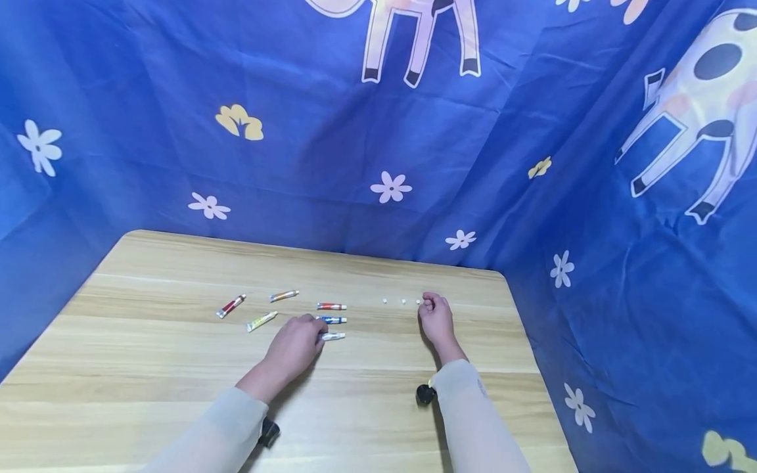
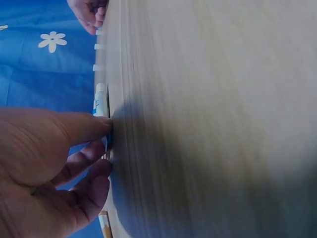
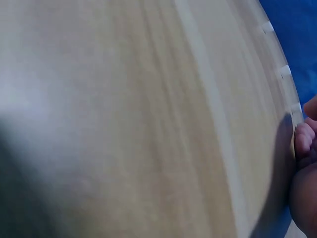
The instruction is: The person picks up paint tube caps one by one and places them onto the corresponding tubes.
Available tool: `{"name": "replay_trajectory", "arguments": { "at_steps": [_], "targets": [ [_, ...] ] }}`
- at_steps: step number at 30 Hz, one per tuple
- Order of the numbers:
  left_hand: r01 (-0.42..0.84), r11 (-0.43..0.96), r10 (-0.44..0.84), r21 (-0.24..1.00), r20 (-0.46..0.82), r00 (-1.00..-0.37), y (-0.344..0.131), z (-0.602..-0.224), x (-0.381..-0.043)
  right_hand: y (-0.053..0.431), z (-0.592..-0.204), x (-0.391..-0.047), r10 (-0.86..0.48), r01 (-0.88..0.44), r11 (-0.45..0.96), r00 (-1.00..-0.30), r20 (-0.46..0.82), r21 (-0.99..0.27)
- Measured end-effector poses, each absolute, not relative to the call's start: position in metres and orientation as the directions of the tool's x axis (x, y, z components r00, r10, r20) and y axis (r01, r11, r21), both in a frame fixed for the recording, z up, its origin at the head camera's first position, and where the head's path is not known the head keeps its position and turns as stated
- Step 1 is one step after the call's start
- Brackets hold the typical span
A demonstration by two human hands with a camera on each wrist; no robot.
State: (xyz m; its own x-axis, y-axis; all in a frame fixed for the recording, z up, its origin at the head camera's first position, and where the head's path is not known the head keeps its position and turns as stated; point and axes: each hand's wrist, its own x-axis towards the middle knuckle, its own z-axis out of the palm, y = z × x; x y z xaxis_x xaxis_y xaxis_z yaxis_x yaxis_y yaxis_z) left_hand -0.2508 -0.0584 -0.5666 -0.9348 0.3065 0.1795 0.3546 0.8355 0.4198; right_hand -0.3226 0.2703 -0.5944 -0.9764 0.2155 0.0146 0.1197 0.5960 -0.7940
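Observation:
My left hand (image 1: 298,343) pinches the end of a white paint tube (image 1: 334,336); in the left wrist view, thumb and fingers close around it at the table surface. Just beyond it lie a blue paint tube (image 1: 335,320) and a red paint tube (image 1: 331,306), roughly parallel. At the right, my right hand (image 1: 436,320) rests low with curled fingers beside a small white cap (image 1: 418,301). Whether the fingertips grip that cap is hidden. Two more white caps, a middle one (image 1: 404,301) and a left one (image 1: 385,301), stand in a row with it.
Left of the left hand lie a yellow-green tube (image 1: 261,321), a dark red tube (image 1: 231,306) and an orange tube (image 1: 284,296). The wooden table (image 1: 367,407) ends at a blue patterned cloth (image 1: 319,164) at the back and sides.

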Motion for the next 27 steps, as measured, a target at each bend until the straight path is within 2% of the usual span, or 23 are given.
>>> {"name": "replay_trajectory", "arguments": {
  "at_steps": [10, 19, 27],
  "targets": [
    [0.272, 0.85, 0.259, 0.45, 0.092, -0.961, -0.065, -0.563, -0.247, 0.273, -0.597, -0.327, 0.173, 0.085, 0.646, -0.984, 0.037, -0.758],
    [0.234, 0.845, 0.167, 0.481, 0.178, -0.97, -0.093, -0.554, -0.238, 0.271, -0.596, -0.326, 0.155, 0.066, 0.675, -0.986, 0.054, -0.735],
    [0.109, 0.848, 0.037, 0.519, 0.147, -0.989, -0.121, -0.549, -0.226, 0.271, -0.595, -0.322, 0.153, 0.078, 0.69, -0.987, 0.039, -0.72]
  ]
}}
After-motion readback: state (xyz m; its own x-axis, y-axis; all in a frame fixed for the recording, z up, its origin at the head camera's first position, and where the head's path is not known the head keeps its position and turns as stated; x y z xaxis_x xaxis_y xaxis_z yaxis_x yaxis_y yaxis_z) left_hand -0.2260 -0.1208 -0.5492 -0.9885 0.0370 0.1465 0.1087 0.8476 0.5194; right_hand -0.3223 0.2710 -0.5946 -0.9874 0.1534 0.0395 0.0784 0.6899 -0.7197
